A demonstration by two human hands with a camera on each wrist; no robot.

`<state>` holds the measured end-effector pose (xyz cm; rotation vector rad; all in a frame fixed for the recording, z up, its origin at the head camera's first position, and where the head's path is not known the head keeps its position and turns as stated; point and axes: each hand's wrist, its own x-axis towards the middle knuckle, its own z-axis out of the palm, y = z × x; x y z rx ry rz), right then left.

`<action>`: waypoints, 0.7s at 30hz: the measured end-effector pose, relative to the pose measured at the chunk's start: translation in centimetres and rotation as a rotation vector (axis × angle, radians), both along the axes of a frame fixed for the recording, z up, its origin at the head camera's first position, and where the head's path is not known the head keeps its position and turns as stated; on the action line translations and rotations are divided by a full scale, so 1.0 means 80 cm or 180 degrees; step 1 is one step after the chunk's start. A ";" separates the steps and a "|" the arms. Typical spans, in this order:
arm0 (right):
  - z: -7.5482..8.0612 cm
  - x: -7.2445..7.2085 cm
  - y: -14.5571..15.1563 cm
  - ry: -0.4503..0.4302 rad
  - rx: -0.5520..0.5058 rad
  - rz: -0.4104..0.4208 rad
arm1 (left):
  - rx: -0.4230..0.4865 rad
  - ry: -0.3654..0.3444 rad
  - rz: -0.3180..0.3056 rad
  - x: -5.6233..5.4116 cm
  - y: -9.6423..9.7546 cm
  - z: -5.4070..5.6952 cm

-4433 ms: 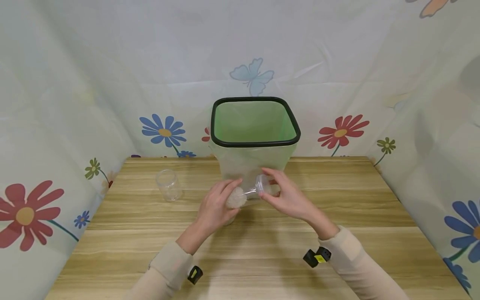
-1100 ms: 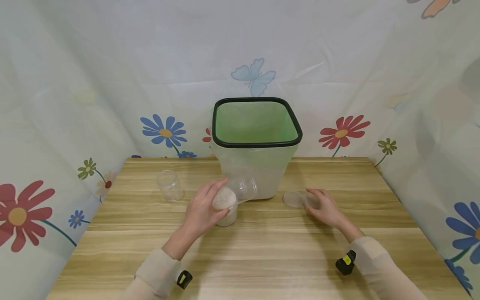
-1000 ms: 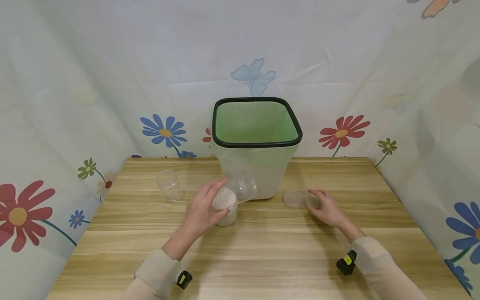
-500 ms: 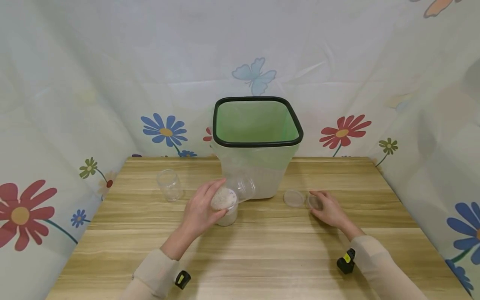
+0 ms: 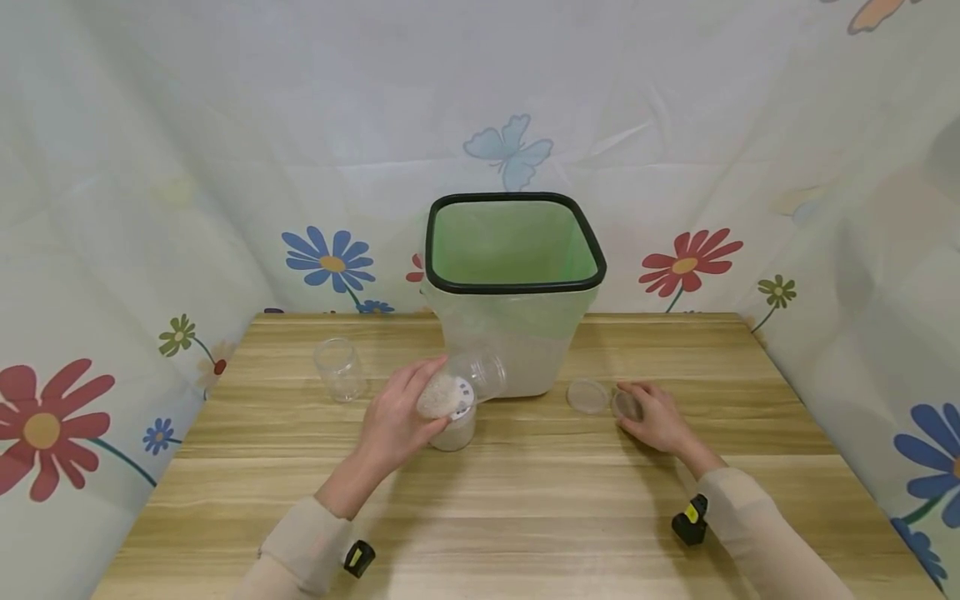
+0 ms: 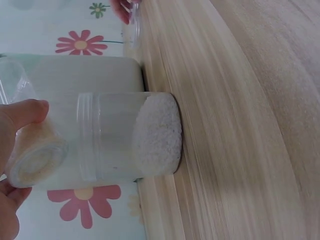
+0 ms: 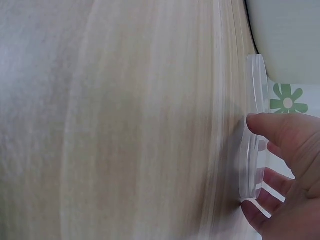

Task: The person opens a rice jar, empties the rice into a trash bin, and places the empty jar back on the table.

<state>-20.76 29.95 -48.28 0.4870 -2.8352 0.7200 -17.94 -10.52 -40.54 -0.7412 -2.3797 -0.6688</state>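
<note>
My left hand [image 5: 393, 421] grips a tilted clear plastic jar [image 5: 482, 372], fingers and thumb around its base end. White, rice-like grains lie in that base end, and its mouth points away to the right. Just below it an upright clear jar [image 6: 115, 135] stands on the table with white grains in its lower part. Over on the right, my right hand [image 5: 656, 419] holds a clear round lid [image 5: 627, 406] by its edge at the tabletop, thumb on one side and fingers on the other. A second clear lid [image 5: 587, 397] lies flat just left of it.
A pale green bin [image 5: 516, 333] with a black rim stands behind the jars, close to the tilted jar's mouth. An open clear jar [image 5: 341, 371] is at the left on the wooden table [image 5: 525, 517]. Flower-printed cloth hangs behind and at both sides.
My right hand has gone from the held jar's mouth end to the table at the right, with a lid. The held jar moved left over the upright jar; lately it shifted slightly left.
</note>
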 end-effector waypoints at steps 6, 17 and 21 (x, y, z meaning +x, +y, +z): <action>0.001 -0.002 0.002 0.0004 0.0029 0.0018 | 0.0005 -0.0041 0.0042 0.000 -0.007 -0.001; 0.020 -0.012 0.003 0.0175 -0.0123 0.0077 | -0.0042 -0.0018 0.0163 0.003 -0.036 0.000; 0.033 -0.018 0.002 0.0211 -0.0119 0.0085 | -0.0045 -0.0031 0.0195 0.004 -0.047 0.004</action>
